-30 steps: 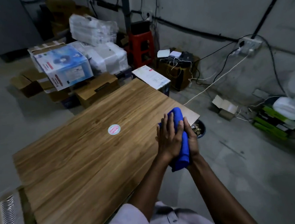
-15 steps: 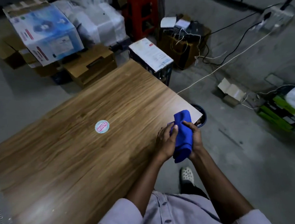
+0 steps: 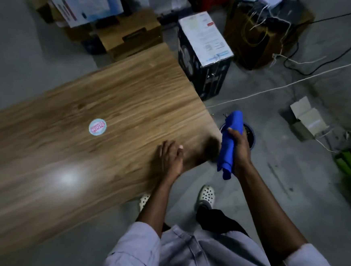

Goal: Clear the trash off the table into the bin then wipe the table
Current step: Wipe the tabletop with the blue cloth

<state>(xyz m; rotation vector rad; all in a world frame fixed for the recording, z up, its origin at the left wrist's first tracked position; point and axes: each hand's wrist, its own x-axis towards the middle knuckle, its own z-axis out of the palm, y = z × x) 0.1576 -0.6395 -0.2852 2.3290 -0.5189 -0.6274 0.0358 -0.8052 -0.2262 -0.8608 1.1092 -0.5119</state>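
A wooden table (image 3: pixel 109 100) fills the left of the view, with a round pink-and-white sticker (image 3: pixel 97 127) on its top. My right hand (image 3: pixel 240 148) grips a rolled blue cloth (image 3: pixel 231 143) upright, just off the table's right corner. Beneath the cloth a dark round bin (image 3: pixel 251 136) stands on the floor, mostly hidden by cloth and hand. My left hand (image 3: pixel 170 159) lies near the table's front right corner, fingers slightly apart, holding nothing.
A dark printed box (image 3: pixel 205 52) stands against the table's far right edge. Cardboard boxes (image 3: pixel 130 34) and a box of cables (image 3: pixel 266 20) crowd the floor behind. A white cord (image 3: pixel 292 82) crosses the floor; a small open carton (image 3: pixel 308 118) lies to the right. My feet (image 3: pixel 205 195) stand below the table's corner.
My left hand has let go of the cloth and dropped onto the table. My right hand now holds the cloth alone, off the table's corner. The view has tilted further down.
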